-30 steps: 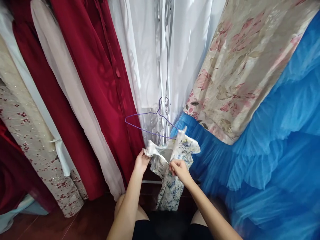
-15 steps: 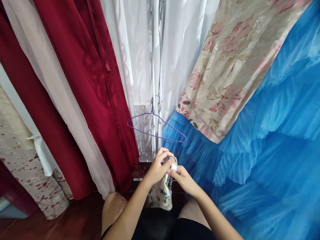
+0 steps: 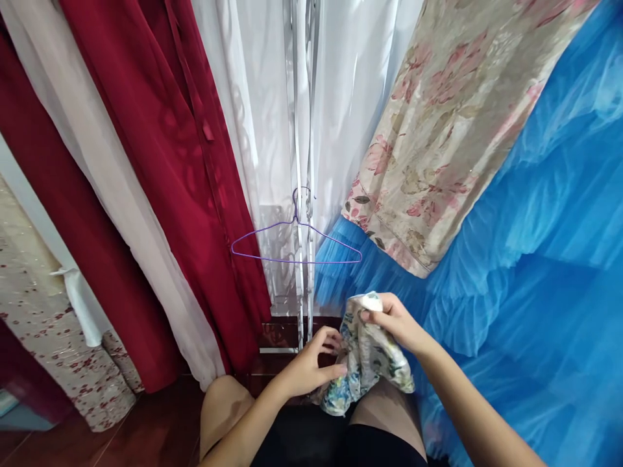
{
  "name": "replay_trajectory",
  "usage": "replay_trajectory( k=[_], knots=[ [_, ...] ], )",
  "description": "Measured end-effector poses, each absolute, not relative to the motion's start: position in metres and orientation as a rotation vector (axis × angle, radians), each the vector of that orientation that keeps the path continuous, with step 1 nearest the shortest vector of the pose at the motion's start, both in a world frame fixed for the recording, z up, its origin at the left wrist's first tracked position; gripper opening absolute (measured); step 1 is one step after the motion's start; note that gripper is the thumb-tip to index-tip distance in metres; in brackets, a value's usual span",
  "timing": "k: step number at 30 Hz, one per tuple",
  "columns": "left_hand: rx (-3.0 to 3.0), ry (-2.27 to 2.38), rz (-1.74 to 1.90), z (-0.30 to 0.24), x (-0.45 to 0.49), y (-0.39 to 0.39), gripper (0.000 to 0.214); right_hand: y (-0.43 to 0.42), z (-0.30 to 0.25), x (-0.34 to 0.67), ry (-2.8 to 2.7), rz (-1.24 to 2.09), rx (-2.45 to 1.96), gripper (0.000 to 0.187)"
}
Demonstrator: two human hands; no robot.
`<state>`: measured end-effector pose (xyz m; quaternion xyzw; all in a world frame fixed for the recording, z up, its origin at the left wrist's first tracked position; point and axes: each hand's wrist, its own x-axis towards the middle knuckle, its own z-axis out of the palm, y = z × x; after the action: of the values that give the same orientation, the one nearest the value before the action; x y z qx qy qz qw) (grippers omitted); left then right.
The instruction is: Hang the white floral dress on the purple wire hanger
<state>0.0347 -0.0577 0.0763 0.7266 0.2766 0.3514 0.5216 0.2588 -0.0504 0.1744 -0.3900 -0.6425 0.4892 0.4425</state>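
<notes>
At five o'clock, grips floral garment (image 3: 361, 353) in right hand (image 3: 395, 322), has left hand (image 3: 311, 368) loosely spread at its edge, with purple hanger (image 3: 294, 220) toward garment's eleven o'clock.

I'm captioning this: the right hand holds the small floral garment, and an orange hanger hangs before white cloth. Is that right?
Almost: the hanger is purple, not orange, as the head view shows. The right hand holds the small floral garment, and the white cloth is behind.
</notes>
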Motion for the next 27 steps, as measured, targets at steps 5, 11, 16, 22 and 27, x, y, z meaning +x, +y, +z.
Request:
replay_trajectory(
  k=[5,11,16,22,27],
  knots=[
    [1.713,0.799,1.015,0.068,0.046,-0.053,0.039,-0.061,0.176,0.229,-1.847,1.447,-0.840,0.024],
    [1.914,0.994,0.717,0.057,0.006,-0.047,0.033,-0.033,0.163,0.274,-1.738,1.250,-0.887,0.025],
    [2.066,1.138,0.712,0.057,-0.016,-0.043,0.038,0.025,0.170,0.320,-1.624,1.136,-1.017,0.016],
    [2.104,1.012,0.969,0.105,-0.008,-0.041,0.032,0.116,0.191,0.322,-1.359,1.224,-1.093,0.009],
    [2.011,1.001,1.187,0.138,-0.010,-0.033,0.030,0.157,0.197,0.276,-1.363,1.379,-1.057,0.014]
  ],
)
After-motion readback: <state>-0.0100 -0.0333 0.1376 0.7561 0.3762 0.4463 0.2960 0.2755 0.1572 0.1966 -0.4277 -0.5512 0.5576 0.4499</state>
